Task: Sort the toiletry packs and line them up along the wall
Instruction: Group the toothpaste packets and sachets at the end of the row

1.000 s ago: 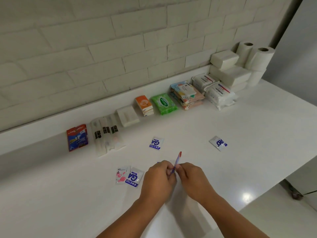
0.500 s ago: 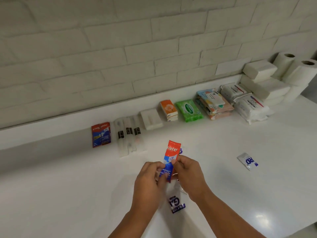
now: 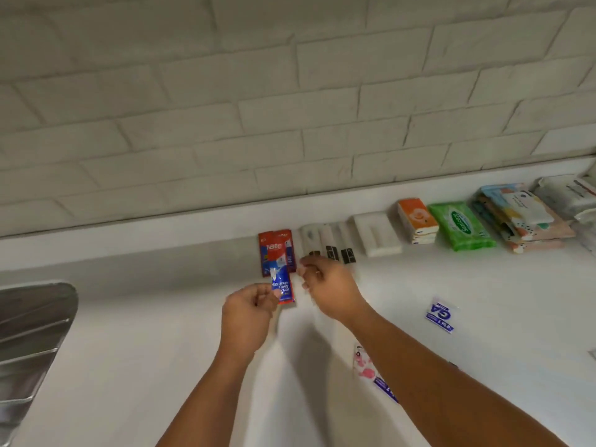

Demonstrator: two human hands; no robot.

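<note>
My left hand (image 3: 250, 312) pinches the lower end of a red and blue toothpaste sachet (image 3: 283, 287). The sachet's top reaches over the toothpaste sachets (image 3: 274, 248) lying at the left end of the row by the wall. My right hand (image 3: 327, 287) hovers just right of it with fingers loosely curled and holds nothing. Further along the row lie clear toothbrush packs (image 3: 325, 241), a white soap box (image 3: 377, 233), an orange tissue pack (image 3: 417, 221), green wipes (image 3: 461, 225), a colourful stack of packs (image 3: 522, 217) and white wipes packs (image 3: 567, 195).
Loose on the white counter (image 3: 145, 350) are a blue and white sachet (image 3: 440, 314), a pink sachet (image 3: 364, 366) and a blue sachet (image 3: 385, 390) half hidden by my right forearm. A shiny metal object (image 3: 32, 333) stands at the left edge.
Both hands carried the toothpaste sachet away from me toward the wall's left end. My right hand let go of it; the left still holds it. The view swung left.
</note>
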